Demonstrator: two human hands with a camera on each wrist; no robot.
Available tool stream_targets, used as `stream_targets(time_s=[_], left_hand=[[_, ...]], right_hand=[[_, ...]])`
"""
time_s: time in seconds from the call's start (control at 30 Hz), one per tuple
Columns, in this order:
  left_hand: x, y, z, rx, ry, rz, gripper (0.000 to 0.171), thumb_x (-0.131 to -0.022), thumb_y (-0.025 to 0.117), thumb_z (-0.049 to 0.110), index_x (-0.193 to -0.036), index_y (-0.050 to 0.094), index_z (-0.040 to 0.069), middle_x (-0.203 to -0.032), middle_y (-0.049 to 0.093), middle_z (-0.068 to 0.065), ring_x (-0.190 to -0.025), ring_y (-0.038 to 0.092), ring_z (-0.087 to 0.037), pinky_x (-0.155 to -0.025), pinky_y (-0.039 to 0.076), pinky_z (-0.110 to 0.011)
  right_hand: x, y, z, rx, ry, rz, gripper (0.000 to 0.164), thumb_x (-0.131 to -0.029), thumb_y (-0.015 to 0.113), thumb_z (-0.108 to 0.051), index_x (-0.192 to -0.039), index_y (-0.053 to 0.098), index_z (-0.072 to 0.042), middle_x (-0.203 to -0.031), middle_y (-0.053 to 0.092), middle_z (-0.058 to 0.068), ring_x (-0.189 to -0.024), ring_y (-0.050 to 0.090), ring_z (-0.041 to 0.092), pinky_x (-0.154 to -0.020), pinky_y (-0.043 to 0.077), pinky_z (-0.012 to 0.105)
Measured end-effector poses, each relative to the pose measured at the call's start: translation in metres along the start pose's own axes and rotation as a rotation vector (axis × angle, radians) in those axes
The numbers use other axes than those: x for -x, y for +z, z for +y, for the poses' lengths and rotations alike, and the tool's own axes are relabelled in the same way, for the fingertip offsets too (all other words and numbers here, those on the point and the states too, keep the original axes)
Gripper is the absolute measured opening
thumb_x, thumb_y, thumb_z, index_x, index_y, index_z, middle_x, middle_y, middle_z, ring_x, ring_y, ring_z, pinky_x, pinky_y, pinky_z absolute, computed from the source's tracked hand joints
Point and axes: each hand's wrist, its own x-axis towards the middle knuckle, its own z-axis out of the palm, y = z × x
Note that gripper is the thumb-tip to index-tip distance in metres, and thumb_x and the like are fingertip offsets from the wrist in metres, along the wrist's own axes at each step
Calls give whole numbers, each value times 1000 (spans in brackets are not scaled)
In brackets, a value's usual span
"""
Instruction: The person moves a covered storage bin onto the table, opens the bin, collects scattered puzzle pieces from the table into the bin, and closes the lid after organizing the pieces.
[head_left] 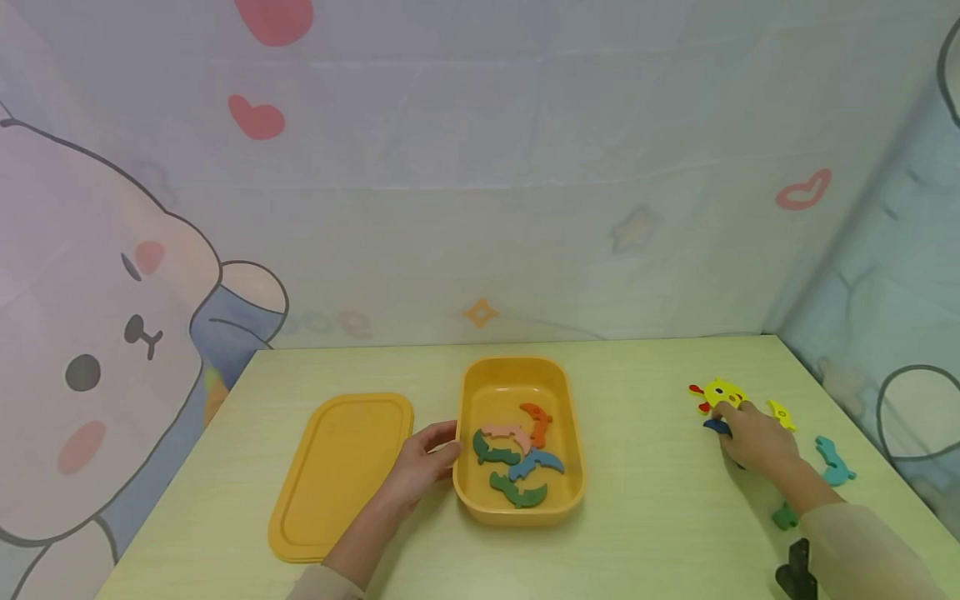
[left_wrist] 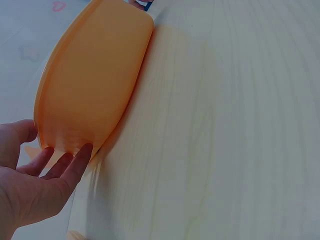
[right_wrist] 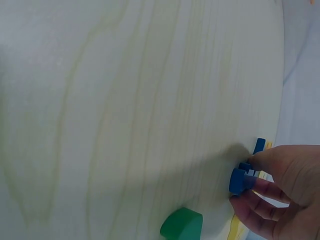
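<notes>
My left hand holds the near-left side of a yellow-orange tub; its thumb is at the rim and its fingertips press the outer wall. Inside the tub lie an orange piece, a pink piece, a blue piece and two green crocodile-like pieces. Far to the right, my right hand pinches a dark blue toy piece between thumb and fingers, low over the table. The hand hides most of that piece in the head view.
A yellow lid lies flat left of the tub. Around my right hand and arm are a yellow figure with red parts, a small yellow piece, a teal piece, a green piece and a black piece.
</notes>
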Motion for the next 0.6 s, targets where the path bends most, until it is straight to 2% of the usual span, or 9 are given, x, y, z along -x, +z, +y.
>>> stream_targets(time_s=[0.23, 0.43, 0.6], left_hand=[[0, 0, 0, -2, -2, 2, 44, -92, 53, 13, -133, 44, -2, -134, 44, -21, -111, 55, -29, -83, 53, -36], [0, 0, -1, 1, 5, -2, 44, -93, 52, 12, -133, 43, -4, -134, 43, -23, -111, 54, -31, -82, 53, -37], [-1, 0, -1, -8, -7, -3, 43, -92, 52, 12, -132, 44, -2, -134, 45, -20, -110, 55, -29, -82, 53, -35]], right_hand=[[-1, 0, -4, -7, 1, -17, 25, -82, 64, -9, -106, 56, -3, -91, 52, 23, -64, 49, 24, -51, 46, 38], [-1, -1, -7, -10, 4, -34, 25, -83, 63, -8, -106, 55, -3, -91, 51, 24, -61, 45, 23, -48, 42, 32], [-1, -2, -8, 0, 0, -43, 23, -83, 62, -8, -105, 55, -4, -93, 51, 24, -62, 46, 24, -49, 44, 34]])
